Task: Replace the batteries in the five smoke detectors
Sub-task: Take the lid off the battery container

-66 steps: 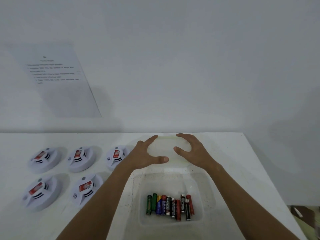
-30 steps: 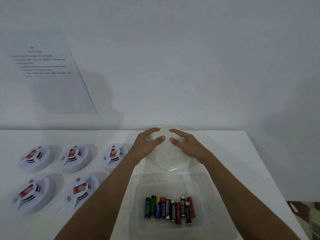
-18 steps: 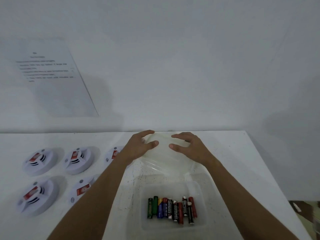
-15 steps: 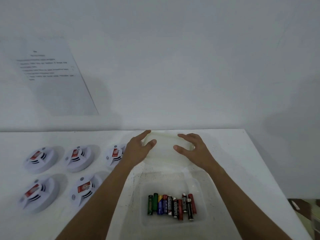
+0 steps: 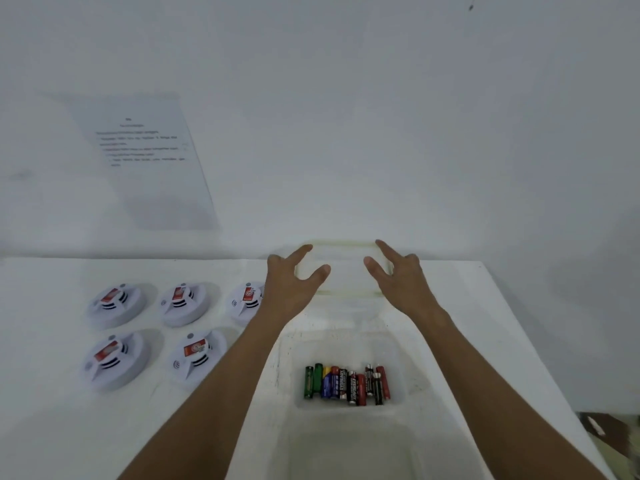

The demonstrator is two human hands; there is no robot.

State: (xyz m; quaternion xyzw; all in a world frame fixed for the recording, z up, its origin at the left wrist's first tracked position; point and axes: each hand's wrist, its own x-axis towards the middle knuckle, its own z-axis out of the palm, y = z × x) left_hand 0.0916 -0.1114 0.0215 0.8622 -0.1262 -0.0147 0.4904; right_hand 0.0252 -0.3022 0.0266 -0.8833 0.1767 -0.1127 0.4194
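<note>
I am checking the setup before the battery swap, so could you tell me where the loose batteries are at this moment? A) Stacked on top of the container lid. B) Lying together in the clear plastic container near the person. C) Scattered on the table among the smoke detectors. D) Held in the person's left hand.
B: the batteries lie side by side on the floor of the open clear container, between the person's forearms.

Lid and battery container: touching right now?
Apart. Head view shows the lid lying beyond the container, with bare white table between them.
</note>
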